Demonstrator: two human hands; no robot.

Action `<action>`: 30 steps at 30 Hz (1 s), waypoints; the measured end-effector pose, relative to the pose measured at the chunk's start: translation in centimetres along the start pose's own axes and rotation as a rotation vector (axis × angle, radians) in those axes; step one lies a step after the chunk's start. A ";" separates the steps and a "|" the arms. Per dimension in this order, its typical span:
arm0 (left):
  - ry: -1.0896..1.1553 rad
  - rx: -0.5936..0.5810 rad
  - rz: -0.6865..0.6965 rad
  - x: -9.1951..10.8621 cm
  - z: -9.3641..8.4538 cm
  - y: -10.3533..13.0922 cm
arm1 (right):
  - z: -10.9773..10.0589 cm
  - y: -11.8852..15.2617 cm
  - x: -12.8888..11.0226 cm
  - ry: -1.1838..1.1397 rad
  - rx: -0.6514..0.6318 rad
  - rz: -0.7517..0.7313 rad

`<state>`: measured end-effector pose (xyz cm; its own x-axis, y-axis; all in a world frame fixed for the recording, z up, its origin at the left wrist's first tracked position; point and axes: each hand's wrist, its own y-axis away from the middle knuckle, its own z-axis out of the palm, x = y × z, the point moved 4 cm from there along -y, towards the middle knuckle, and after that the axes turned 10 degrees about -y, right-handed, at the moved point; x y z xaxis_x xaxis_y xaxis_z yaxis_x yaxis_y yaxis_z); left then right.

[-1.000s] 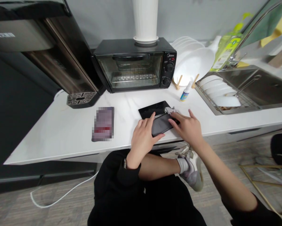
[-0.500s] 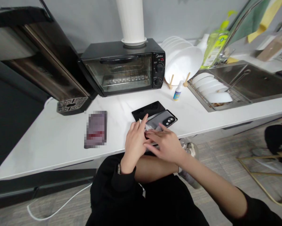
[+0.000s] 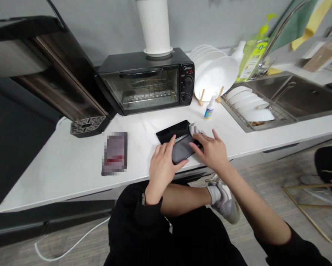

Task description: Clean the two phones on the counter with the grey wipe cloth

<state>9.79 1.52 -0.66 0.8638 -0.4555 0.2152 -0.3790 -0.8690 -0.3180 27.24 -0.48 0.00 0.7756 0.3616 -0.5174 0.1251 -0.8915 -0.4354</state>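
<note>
A dark phone case (image 3: 181,148) lies on the white counter, overlapping the front of a black glossy phone (image 3: 173,131). My left hand (image 3: 163,162) rests at the case's left end, its thumb and fingers apart around the corner. My right hand (image 3: 212,149) is over the case's right end, fingers bent onto a crumpled white tissue (image 3: 194,128) that sticks out beyond them. The camera end of the case is mostly hidden under that hand. A small spray bottle (image 3: 209,109) stands behind, to the right.
A blurred-out flat item (image 3: 115,153) lies on the counter (image 3: 71,173) at left. Behind are a black toaster oven (image 3: 149,87), a coffee machine (image 3: 88,125) and racked white plates (image 3: 214,79). The sink (image 3: 315,94) with bowls is at right.
My right hand has moved right and slightly up with the tissue, to the case's far end. The case's left part is now uncovered. My left thumb has spread along the case's near side.
</note>
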 end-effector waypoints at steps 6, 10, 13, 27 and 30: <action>-0.036 -0.013 -0.004 -0.1 0.1 0.0 | 1.1 0.3 -1.4 -0.152 -0.157 -0.178; -0.005 -0.013 -0.027 -0.1 0.1 0.0 | -0.2 0.2 0.4 0.042 0.039 -0.006; 0.000 -0.024 -0.020 0.0 0.1 0.1 | 0.3 1.0 -0.5 -0.084 -0.120 -0.180; -0.006 -0.010 -0.007 -0.1 0.1 0.1 | -0.2 0.6 0.1 0.013 -0.020 -0.017; 0.014 -0.026 -0.010 -0.1 0.2 0.1 | 0.1 -0.1 -0.2 -0.033 -0.070 -0.035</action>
<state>9.69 1.51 -0.88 0.8632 -0.4489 0.2310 -0.3788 -0.8784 -0.2915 27.06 -0.46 0.05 0.7491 0.4011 -0.5272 0.1957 -0.8944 -0.4023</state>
